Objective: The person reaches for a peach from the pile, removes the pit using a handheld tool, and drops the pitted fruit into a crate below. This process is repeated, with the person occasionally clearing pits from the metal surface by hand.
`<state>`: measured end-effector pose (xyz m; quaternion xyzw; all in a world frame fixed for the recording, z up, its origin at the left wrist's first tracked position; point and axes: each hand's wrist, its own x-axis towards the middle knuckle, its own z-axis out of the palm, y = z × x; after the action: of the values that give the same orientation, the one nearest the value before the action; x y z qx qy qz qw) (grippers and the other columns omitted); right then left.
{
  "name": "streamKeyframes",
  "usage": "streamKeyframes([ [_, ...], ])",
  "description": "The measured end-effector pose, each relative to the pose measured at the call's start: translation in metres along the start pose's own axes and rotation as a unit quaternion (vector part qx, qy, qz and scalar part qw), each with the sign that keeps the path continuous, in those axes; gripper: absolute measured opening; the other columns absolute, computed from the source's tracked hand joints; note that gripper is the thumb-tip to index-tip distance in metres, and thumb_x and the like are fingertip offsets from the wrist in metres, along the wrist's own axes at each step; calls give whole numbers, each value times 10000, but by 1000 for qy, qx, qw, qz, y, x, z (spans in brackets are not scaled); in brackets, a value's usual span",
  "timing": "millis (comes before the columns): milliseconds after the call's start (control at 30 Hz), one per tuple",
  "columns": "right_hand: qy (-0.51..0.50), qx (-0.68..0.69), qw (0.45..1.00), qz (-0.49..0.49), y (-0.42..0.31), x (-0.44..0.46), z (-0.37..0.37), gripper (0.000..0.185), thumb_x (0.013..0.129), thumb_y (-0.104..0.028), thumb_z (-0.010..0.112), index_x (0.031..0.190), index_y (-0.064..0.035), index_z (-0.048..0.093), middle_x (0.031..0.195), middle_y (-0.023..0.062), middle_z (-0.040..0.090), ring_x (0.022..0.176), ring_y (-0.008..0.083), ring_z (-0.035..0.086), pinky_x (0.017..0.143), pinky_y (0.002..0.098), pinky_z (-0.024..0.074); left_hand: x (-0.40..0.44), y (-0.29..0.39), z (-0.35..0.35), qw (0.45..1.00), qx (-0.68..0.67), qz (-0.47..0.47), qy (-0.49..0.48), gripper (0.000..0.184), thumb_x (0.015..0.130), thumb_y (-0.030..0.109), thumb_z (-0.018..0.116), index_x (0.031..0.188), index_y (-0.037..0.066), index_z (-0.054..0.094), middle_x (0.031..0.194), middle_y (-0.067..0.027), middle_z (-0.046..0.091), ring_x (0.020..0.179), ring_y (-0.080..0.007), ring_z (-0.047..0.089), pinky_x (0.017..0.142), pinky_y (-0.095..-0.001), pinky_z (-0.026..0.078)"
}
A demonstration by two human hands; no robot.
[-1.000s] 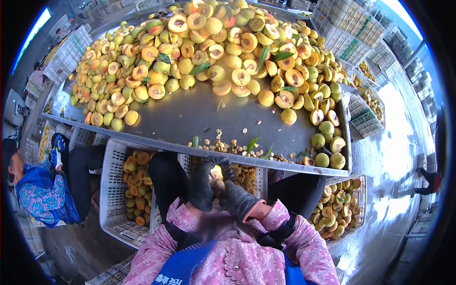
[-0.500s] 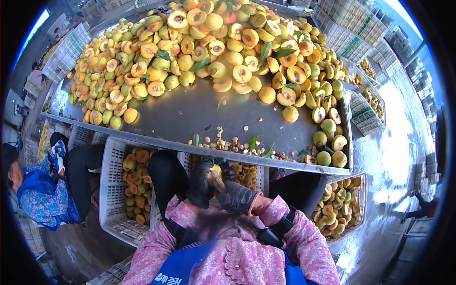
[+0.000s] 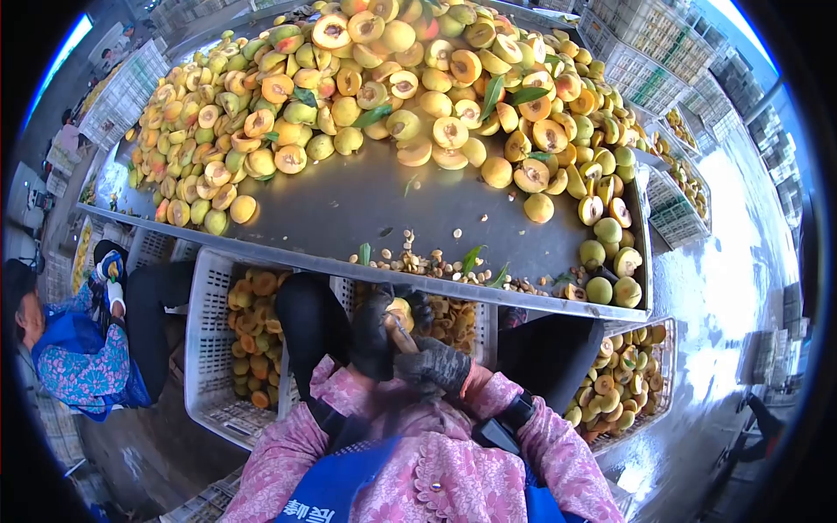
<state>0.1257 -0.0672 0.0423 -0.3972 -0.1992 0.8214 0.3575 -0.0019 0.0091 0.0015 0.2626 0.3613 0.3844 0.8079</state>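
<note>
My left hand (image 3: 373, 333), in a dark glove, is closed round a yellow peach piece (image 3: 400, 309) above a crate between my knees. My right hand (image 3: 433, 363), in a grey-black knit glove, grips a short tool with a light-brown handle (image 3: 402, 338). The tool's upper end meets the peach; its working tip cannot be made out. Just beyond my hands, loose pits (image 3: 427, 262) and a few leaves lie along the near edge of the metal table (image 3: 340, 205). Halved peaches (image 3: 451, 132) are heaped across its far side.
A white crate (image 3: 199, 349) of peach halves stands left of my legs, another crate (image 3: 670, 366) to the right. A co-worker (image 3: 87, 349) in a blue apron sits at the left. Stacked crates (image 3: 641, 74) rise behind the table; wet floor (image 3: 732, 235) lies at the right.
My right hand has turned and shifted slightly, so more of the tool's handle shows against the peach. The left hand still holds the peach. The view has shifted a little.
</note>
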Motion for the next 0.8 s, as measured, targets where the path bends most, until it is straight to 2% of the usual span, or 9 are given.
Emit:
streamKeyframes([
  [333,17,-50,992,-113,-13,-28,1,233,857,-194,589,1018,-29,551,800,-34,542,632,69,503,579,235,426,-22,34,21,816,483,319,0,210,818,205,549,854,6,605,796,-60,606,780,-158,587,714,-288,467],
  [367,-23,-66,997,-32,-19,-35,-18,258,863,-160,543,1077,-17,541,835,33,592,662,159,561,626,287,465,-19,38,8,950,206,234,-3,165,831,132,525,897,3,604,828,-73,615,824,-179,595,748,-301,469],
  [433,6,-602,752,-266,15,-11,-62,264,817,-145,562,1040,-6,538,780,77,577,669,211,584,604,308,482,-44,97,17,721,514,457,86,196,845,92,472,969,-13,582,895,-109,621,842,-201,601,778,-318,481],
  [467,21,-788,506,-350,31,-5,-75,268,794,-138,571,1021,0,537,753,100,569,672,237,596,593,319,491,-55,120,7,763,486,416,97,206,846,88,454,972,-21,575,892,-116,620,822,-204,601,759,-317,484],
  [533,-16,-719,695,-10,37,-8,-78,332,784,-186,536,1060,-1,542,797,170,594,730,315,610,650,385,494,-62,151,-31,894,286,294,181,277,885,211,478,943,-25,610,868,-80,624,809,-182,606,727,-294,478],
  [667,15,-682,730,41,70,-3,-109,411,804,-247,519,1167,-55,532,920,218,608,825,349,613,721,416,485,-46,182,-69,636,678,251,271,242,835,204,597,958,-3,623,896,-125,646,833,-217,611,712,-296,477],
  [700,0,-677,734,59,69,-3,-108,423,808,-247,516,1193,-72,523,942,219,608,842,352,613,737,421,481,-36,183,-57,706,598,255,280,271,832,240,609,941,-7,629,889,-145,646,819,-239,611,701,-304,475],
  [767,-64,-694,713,74,71,1,-114,435,826,-240,505,1235,-92,503,985,236,601,886,365,608,759,422,476,1,196,-44,496,785,351,123,263,824,237,613,945,4,631,861,-143,645,800,-272,617,698,-313,478],
  [800,-34,-677,734,42,72,1,-116,407,829,-230,496,1212,-92,520,987,232,606,891,367,609,764,422,481,26,193,-25,727,609,279,151,268,827,254,600,942,14,634,863,-157,642,805,-305,614,708,-342,480],
])
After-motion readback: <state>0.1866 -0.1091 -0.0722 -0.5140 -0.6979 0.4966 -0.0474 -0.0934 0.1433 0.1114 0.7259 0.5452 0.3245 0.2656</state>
